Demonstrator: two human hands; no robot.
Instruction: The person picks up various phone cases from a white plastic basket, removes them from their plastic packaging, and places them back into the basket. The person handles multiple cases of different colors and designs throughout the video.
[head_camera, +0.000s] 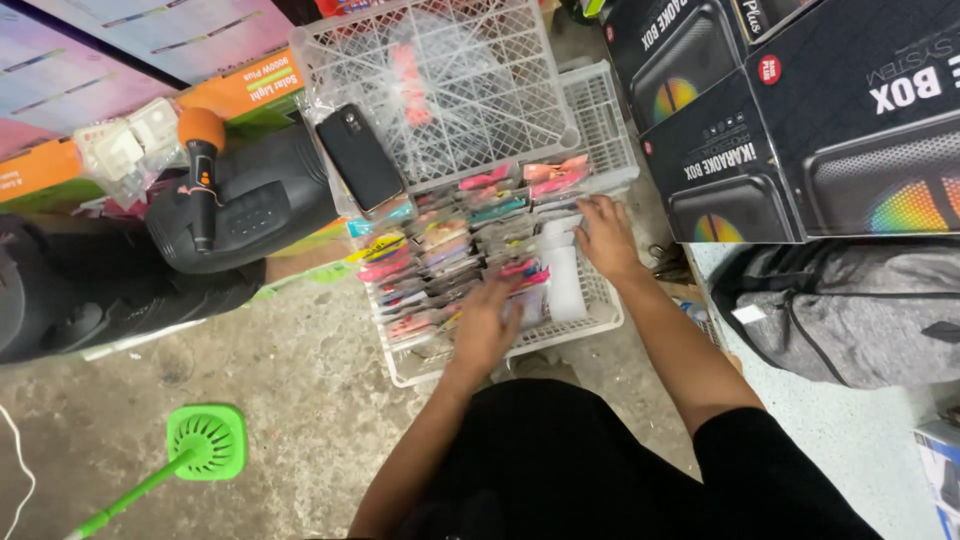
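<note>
Both hands are down in a white plastic basket (600, 318) that sits on the concrete floor (300, 390), packed with rows of small flat packets (440, 255), mostly pink with some teal and yellow. The left hand (487, 325) lies flat over the near rows, fingers spread and a bit blurred, so I can't tell if it's actually pinching anything. The right hand (603, 235) rests at the far right end of the rows, fingers loosely open on the packet tops, not closed around anything I can see.

Those packets look light, thin and bendy, probably slick plastic sleeves, so I'd guess they slide against each other easily. Best hold looks like the top edge, pinching one between thumb and finger.

Around it: a second, upturned white crate (440, 90) lies just behind the basket, with a black phone (360, 157) leaning on its corner. To the left is a black speaker (250, 205) with an orange-headed microphone (202, 165). Big black boxes (800, 120) stack on the right, a grey backpack (850, 305) sits below them, and a green brush (200, 445) lies on the floor.
</note>
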